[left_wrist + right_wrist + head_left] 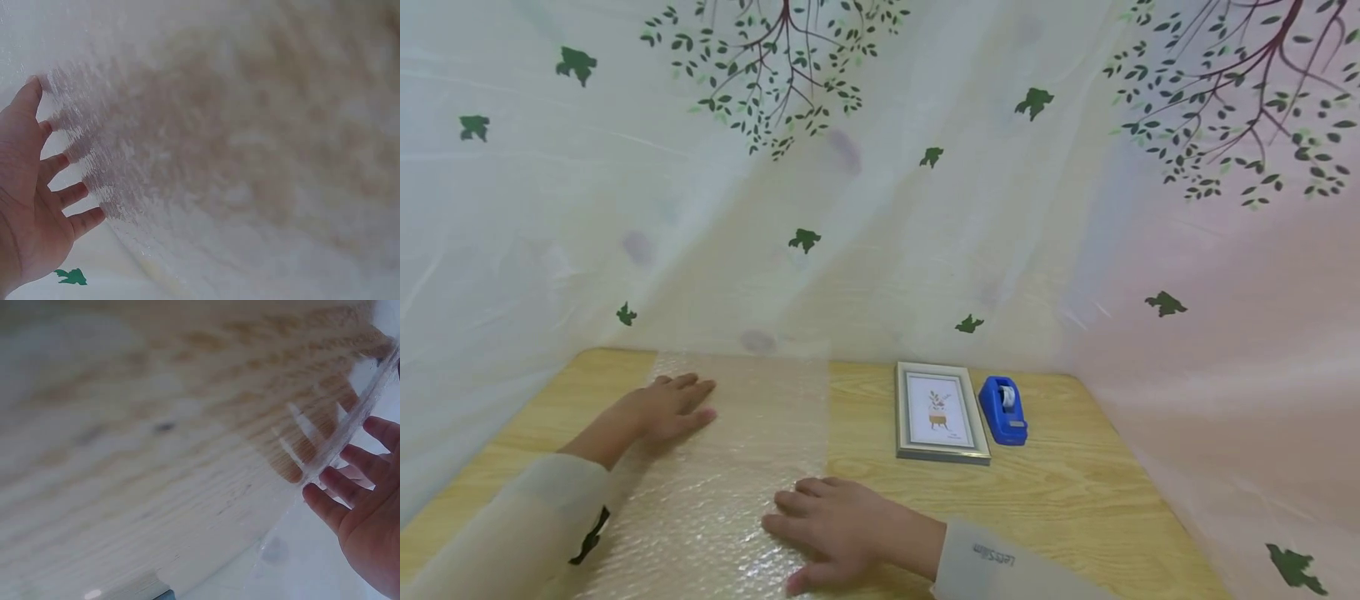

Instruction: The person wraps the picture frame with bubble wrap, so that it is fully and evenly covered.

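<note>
A clear sheet of bubble wrap (737,467) lies flat along the left part of the wooden table. On its far left side rests my left hand (673,408), fingers spread. In the left wrist view, the fingertips of that hand (44,194) touch the bubble wrap (119,162). My right hand (842,529) lies over the sheet's near right edge. Seen from the right wrist, this hand (369,506) has its fingers extended against the edge of the wrap (350,428). Neither hand grips anything.
Right of the wrap, a silver picture frame (940,412) lies face up with a plant print. Close beside it stands a blue tape dispenser (1003,412) with a roll in it. A pale curtain (880,275) with leaf patterns hangs behind the wooden table (1075,483).
</note>
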The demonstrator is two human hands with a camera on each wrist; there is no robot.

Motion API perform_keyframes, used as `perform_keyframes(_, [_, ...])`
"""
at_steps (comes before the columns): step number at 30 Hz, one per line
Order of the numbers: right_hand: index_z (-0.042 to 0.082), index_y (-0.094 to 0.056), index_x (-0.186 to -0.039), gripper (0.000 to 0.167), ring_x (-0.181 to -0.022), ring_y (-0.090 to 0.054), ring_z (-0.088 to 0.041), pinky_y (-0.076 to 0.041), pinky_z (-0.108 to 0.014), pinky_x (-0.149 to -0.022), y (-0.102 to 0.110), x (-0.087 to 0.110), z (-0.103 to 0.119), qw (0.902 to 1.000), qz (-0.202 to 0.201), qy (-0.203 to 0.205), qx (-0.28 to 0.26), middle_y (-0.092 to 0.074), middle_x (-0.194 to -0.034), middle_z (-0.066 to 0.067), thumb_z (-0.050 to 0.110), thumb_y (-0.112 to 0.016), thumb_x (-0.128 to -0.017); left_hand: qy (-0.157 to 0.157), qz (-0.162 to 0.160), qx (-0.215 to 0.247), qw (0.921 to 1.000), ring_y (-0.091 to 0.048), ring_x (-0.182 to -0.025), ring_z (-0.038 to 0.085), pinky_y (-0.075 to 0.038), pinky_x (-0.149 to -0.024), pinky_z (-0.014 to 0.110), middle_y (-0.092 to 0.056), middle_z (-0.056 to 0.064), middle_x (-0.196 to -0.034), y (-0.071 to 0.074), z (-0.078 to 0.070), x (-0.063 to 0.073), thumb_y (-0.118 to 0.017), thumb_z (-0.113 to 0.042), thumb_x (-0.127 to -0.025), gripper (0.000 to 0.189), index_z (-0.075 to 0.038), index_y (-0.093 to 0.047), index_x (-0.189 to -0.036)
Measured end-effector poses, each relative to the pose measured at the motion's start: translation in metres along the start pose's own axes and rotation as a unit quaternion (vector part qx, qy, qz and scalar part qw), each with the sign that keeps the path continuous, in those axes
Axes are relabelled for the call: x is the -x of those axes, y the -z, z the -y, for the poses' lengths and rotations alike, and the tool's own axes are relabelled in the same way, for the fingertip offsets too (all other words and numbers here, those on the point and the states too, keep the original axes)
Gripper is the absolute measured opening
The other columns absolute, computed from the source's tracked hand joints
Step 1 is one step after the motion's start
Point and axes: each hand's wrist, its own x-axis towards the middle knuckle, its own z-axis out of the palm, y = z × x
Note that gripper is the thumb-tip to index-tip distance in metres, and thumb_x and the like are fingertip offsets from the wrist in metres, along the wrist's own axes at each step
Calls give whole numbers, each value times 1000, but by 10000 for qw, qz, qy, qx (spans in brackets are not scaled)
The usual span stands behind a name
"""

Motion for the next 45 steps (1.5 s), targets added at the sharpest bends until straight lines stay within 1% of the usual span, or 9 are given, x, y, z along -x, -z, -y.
perform_keyframes(7, [27, -26, -163, 79, -147, -37, -23, -39, -40, -115, -4, 11, -2, 10000, -83, 9, -32, -34, -164, 0, 74, -24, -100, 5, 81, 17, 10000, -28, -135, 69, -32, -98, 81, -32, 36, -156, 2, -11, -4, -40, -64, -104, 80, -4, -39, -156])
perform_keyframes(13, [26, -27, -163, 79, -147, -38, -24, -40, -41, -114, -4, 20, -3, 9999, -164, 1, 19, -36, -163, -1, 74, -26, -100, -2, 37, 30, 10000, -29, -136, 68, -32, -99, 80, -32, 36, -156, 2, -23, -3, -41, -62, -104, 78, -3, -39, -156])
perform_keyframes(17, [26, -27, -163, 78, -148, -37, -24, -37, -42, -116, -5, 27, -5, 9998, -157, 13, -119, -35, -164, -1, 72, -28, -101, -21, -2, -20, 10000, -30, -136, 67, -32, -99, 80, -34, 35, -156, -2, -27, -5, -41, -61, -105, 77, -4, -39, -156])
perform_keyframes(22, [25, -30, -162, 76, -146, -39, -24, -38, -41, -115, -6, 36, -7, 9995, -225, 64, -198, -38, -162, -2, 70, -32, -101, -76, 6, -76, 9999, -30, -136, 67, -32, -99, 80, -34, 34, -156, -4, -34, -7, -40, -61, -105, 76, -5, -39, -156])
perform_keyframes(30, [27, -27, -163, 74, -148, -36, -22, -37, -41, -116, -12, 49, -12, 9987, -172, 35, -485, -35, -164, 0, 70, -29, -102, -206, 70, -79, 9997, -30, -137, 66, -32, -100, 79, -34, 34, -156, -4, -44, -14, -41, -60, -105, 75, -6, -39, -157])
perform_keyframes(34, [27, -28, -163, 74, -148, -36, -22, -38, -42, -115, -15, 55, -13, 9988, -209, 45, -438, -35, -164, 0, 70, -28, -102, -258, 94, -48, 9996, -31, -137, 65, -32, -101, 79, -35, 34, -156, -5, -47, -18, -43, -58, -105, 73, -6, -39, -157])
perform_keyframes(38, [27, -31, -162, 74, -147, -38, -22, -40, -41, -114, -17, 60, -13, 9991, -287, 68, -302, -38, -163, 0, 70, -28, -102, -324, 130, -144, 9993, -31, -137, 65, -33, -101, 78, -35, 34, -156, -6, -49, -20, -42, -59, -105, 74, -7, -39, -157])
perform_keyframes(45, [26, -32, -161, 72, -146, -40, -24, -41, -42, -114, -20, 70, -13, 9988, -411, 37, -269, -39, -162, -2, 68, -29, -103, -430, 141, -123, 9989, -32, -136, 66, -33, -101, 78, -35, 34, -156, -4, -57, -20, -44, -58, -105, 74, -6, -40, -156])
